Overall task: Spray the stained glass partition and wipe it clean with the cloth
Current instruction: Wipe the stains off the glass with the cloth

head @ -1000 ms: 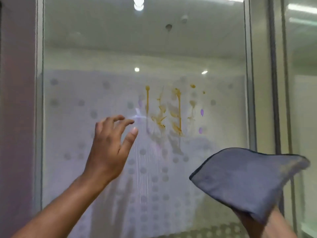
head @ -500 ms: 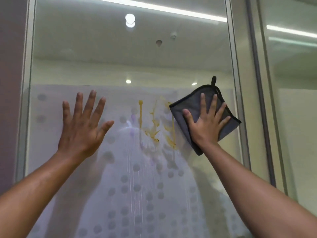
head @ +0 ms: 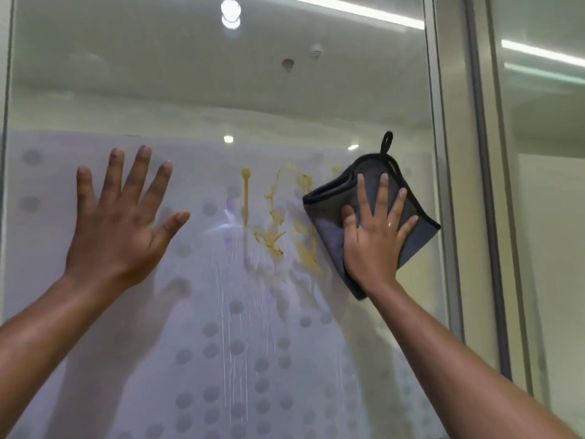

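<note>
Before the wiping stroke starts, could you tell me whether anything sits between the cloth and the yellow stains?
Nothing visible does. The cloth, under the right hand, borders the yellow stains; the left hand rests beyond them.

Bare forearms, ring (head: 389,224) on right hand (head: 373,239)

Viewpoint: one head-worn wide-angle camera, no second view.
Facing: straight at the glass partition (head: 221,90), tilted slightly upward.
Nearness: close, within arm's reach; both forearms enter from the bottom corners.
Framing: the metal frame (head: 443,185) bounds the pane at right.
</note>
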